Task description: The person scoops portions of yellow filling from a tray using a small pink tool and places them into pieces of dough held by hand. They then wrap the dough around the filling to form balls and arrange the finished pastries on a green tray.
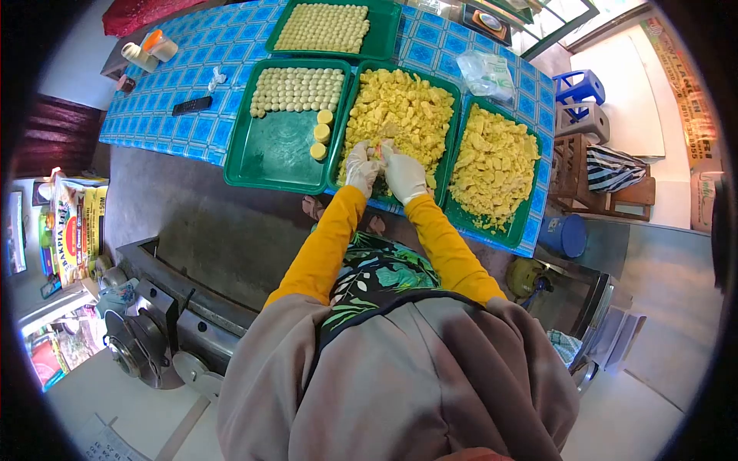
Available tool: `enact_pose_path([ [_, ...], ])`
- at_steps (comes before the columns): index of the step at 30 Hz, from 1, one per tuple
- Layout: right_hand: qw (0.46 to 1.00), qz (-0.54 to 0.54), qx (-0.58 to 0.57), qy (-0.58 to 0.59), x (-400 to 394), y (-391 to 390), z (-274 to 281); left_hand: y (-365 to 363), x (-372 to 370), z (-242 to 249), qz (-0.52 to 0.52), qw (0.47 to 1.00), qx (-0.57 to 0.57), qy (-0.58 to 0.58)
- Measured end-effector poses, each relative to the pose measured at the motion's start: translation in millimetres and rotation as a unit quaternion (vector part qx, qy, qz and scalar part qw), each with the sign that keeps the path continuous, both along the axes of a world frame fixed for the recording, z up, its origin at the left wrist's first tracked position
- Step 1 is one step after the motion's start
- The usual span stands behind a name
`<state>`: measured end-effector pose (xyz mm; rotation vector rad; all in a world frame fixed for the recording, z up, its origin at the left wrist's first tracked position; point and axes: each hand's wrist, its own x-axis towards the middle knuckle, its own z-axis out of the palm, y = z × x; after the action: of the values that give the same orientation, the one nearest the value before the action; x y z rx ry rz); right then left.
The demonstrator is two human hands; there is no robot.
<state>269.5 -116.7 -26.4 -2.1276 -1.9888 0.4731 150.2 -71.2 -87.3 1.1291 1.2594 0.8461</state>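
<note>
My left hand (360, 169) and my right hand (405, 175), both in whitish gloves, are close together over the near edge of the middle green tray (457, 107). Their fingers are curled and meet at the tips; whatever is between them is too small to make out. Crumbly yellow chunks (403, 104) are heaped in this tray, just beyond my fingers. To the left, another green tray (280, 157) holds rows of small pale dough balls (298, 88). Several short yellow-topped cylinders (321, 134) stand along that tray's right side.
More yellow chunks (494, 165) fill a tray on the right. A far tray (382, 31) holds pale balls (323, 28). On the blue checked tablecloth (169, 127) lie a remote control (192, 106), jars (159, 46) and a plastic bag (487, 75). Behind me is a stove (204, 326).
</note>
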Motion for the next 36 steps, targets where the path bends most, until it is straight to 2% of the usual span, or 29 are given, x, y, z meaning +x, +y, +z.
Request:
enact_pose_path([
  [3, 0.999, 0.009, 0.052, 0.006, 5, -8, -1, 1, 2, 5, 0.026, 0.999, -0.013, -0.039],
  [4, 0.999, 0.022, 0.019, 0.015, 10, -14, 0, -1, 1, 5, 0.025, 0.999, -0.01, -0.04],
  [6, 0.999, 0.037, -0.013, 0.022, 20, -22, 9, -5, 1, 12, 0.05, 0.984, -0.066, -0.16],
  [8, 0.999, 0.046, 0.007, 0.009, 28, -23, 30, -7, 3, 12, 0.061, 0.985, -0.041, -0.157],
  [9, 0.998, 0.037, -0.053, -0.014, 25, -21, 57, -7, 4, 12, 0.071, 0.985, -0.019, -0.153],
  [10, 0.998, 0.04, -0.054, -0.016, 25, -21, 59, -6, 5, 12, 0.075, 0.985, -0.02, -0.155],
  [12, 0.998, 0.03, 0.038, -0.025, 23, -21, 68, -4, 5, 16, 0.072, 0.988, -0.085, -0.107],
  [13, 0.998, 0.025, 0.047, -0.025, 21, -20, 72, -6, 9, 18, 0.111, 0.981, -0.082, -0.136],
  [14, 0.998, 0.026, 0.045, -0.026, 18, -16, 71, -5, 10, 14, 0.112, 0.981, -0.084, -0.137],
  [16, 0.999, -0.018, 0.033, -0.018, 13, -4, 62, -2, 9, 6, 0.056, 0.996, -0.064, -0.035],
  [17, 0.999, -0.017, 0.031, -0.017, 12, 1, 50, -3, 8, -10, 0.054, 0.998, -0.026, -0.023],
  [20, 0.999, 0.029, -0.032, -0.013, 8, 4, 16, -10, 7, -3, 0.068, 0.997, -0.023, 0.038],
  [22, 0.998, -0.021, -0.043, 0.028, -2, 1, 9, -12, 12, -9, 0.093, 0.995, -0.017, 0.016],
  [23, 0.997, -0.032, 0.007, 0.069, -4, 4, 5, -13, 13, -4, 0.116, 0.993, -0.008, -0.005],
  [24, 0.997, -0.036, 0.003, 0.07, -4, 2, 1, -18, 11, 1, 0.112, 0.994, -0.012, -0.003],
  [26, 0.996, -0.039, -0.013, 0.079, 0, 5, -2, -16, 16, 10, 0.134, 0.976, -0.1, -0.141],
  [30, 0.998, -0.013, -0.015, 0.063, 4, -8, -4, -13, 11, 4, 0.142, 0.986, -0.013, -0.081],
  [32, 0.996, -0.003, -0.074, 0.055, 12, -15, -5, -18, 14, 4, 0.151, 0.968, -0.044, -0.195],
  [33, 0.996, -0.004, -0.073, 0.055, 17, -19, -5, -19, 14, 2, 0.15, 0.968, -0.044, -0.194],
  [35, 0.996, 0.03, -0.034, 0.082, 26, -24, -3, -12, 9, -5, 0.069, 0.991, 0.051, -0.098],
  [36, 0.996, 0.032, -0.033, 0.082, 32, -26, 4, -7, 6, 9, 0.071, 0.991, 0.053, -0.098],
])
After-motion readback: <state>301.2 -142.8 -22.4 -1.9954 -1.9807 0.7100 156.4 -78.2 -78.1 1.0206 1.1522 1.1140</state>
